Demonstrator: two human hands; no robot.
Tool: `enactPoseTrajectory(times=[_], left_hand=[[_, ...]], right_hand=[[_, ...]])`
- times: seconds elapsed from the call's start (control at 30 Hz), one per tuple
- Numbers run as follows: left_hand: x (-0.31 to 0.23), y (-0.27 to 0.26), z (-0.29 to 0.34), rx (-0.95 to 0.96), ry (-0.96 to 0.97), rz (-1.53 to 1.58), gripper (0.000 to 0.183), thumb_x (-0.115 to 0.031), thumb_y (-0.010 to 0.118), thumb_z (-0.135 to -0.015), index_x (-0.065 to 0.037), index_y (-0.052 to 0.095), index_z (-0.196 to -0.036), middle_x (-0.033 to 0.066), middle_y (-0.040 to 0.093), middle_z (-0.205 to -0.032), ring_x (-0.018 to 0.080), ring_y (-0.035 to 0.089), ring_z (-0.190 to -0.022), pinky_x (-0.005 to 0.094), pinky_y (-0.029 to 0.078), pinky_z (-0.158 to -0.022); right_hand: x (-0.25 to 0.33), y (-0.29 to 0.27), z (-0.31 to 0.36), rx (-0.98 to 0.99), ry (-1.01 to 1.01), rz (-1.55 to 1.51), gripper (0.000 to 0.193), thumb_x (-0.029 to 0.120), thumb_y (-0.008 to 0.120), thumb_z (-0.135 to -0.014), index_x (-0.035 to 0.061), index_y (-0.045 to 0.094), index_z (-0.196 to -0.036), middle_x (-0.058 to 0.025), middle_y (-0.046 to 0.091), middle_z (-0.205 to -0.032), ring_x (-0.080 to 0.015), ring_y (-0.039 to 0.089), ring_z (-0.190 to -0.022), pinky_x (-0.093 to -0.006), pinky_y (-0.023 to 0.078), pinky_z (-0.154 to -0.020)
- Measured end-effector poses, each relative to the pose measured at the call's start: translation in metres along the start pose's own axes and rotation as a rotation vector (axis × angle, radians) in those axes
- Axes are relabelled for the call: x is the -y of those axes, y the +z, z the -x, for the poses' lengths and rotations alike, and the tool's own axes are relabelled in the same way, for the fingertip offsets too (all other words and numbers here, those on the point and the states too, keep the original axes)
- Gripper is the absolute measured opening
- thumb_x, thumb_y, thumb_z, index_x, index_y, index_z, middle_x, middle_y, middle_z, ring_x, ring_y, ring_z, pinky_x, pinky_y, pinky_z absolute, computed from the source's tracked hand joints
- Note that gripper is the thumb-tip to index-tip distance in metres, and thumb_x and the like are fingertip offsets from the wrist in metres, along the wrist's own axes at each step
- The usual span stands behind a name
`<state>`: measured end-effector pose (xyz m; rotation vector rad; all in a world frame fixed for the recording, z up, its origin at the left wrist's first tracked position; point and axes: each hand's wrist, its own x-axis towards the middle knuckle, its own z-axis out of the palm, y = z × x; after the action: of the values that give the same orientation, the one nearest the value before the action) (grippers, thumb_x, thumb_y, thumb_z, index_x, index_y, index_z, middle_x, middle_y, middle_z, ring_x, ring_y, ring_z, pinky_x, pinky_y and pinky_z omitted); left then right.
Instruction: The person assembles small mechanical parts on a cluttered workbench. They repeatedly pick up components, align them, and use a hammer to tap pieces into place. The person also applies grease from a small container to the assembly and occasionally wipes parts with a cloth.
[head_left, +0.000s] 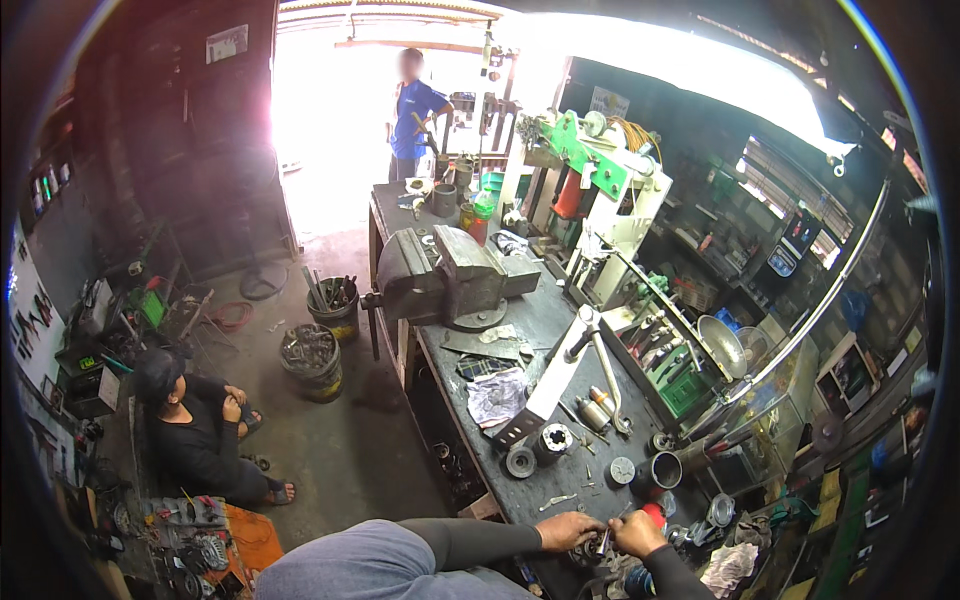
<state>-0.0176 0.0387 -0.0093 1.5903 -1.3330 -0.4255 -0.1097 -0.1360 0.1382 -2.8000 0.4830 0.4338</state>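
Note:
At the near edge of the dark workbench (pixel 530 490), my left hand (pixel 572 531) is curled against a small round metal part (pixel 588 552), its fingertips partly hidden. Close beside it, my right hand (pixel 638 533) is closed around a slim silver hand tool (pixel 603 543) that points down at the part; its exact kind is too small to make out. A dark open cylinder (pixel 660 472) stands just beyond my right hand. Around it lie a round grey disc (pixel 621 470), a red item (pixel 655 514) and several metal machine parts (pixel 720 510).
A big bench vise (pixel 445 280) sits farther up the bench, by a green-and-white machine frame (pixel 590 160). Rags (pixel 497 396) and ring-shaped parts (pixel 520 461) lie nearer. Scrap buckets (pixel 312 362) stand left. One person (pixel 200 430) sits at left; another (pixel 415 115) stands at the doorway.

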Motion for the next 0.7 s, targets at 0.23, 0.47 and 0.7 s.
enactPoseTrajectory(times=[0.23,0.47,0.7], left_hand=[[0.002,0.001,0.002,0.027,-0.034,-0.026,0.035,-0.027,0.064,-0.109,-0.004,0.069,-0.135,0.0222,0.074,-0.128,0.0437,0.068,-0.123,0.0515,0.054,-0.107],[0.004,-0.005,-0.002,0.0,-0.017,0.053,0.036,-0.027,0.064,-0.109,-0.004,0.071,-0.135,0.0231,0.075,-0.127,0.0449,0.07,-0.119,0.0505,0.056,-0.104],[-0.01,-0.011,-0.001,0.018,-0.02,-0.028,0.034,-0.025,0.065,-0.108,-0.003,0.073,-0.133,0.0222,0.075,-0.127,0.0439,0.071,-0.119,0.05,0.057,-0.102]], right_hand=[[0.038,-0.046,0.031,-0.17,-0.642,0.523,0.024,0.034,0.073,-0.094,0.0122,0.083,-0.101,-0.0162,0.079,-0.094,-0.0317,0.077,-0.092,-0.0515,0.053,-0.099],[0.05,-0.055,0.025,-0.271,-0.274,0.362,0.034,0.032,0.073,-0.096,0.0102,0.08,-0.121,-0.0209,0.079,-0.109,-0.0409,0.078,-0.091,-0.0525,0.058,-0.089],[0.02,-0.043,0.015,-0.103,-0.438,0.542,0.034,0.039,0.071,-0.097,0.008,0.082,-0.088,-0.0198,0.081,-0.094,-0.0351,0.08,-0.089,-0.0544,0.055,-0.092]])
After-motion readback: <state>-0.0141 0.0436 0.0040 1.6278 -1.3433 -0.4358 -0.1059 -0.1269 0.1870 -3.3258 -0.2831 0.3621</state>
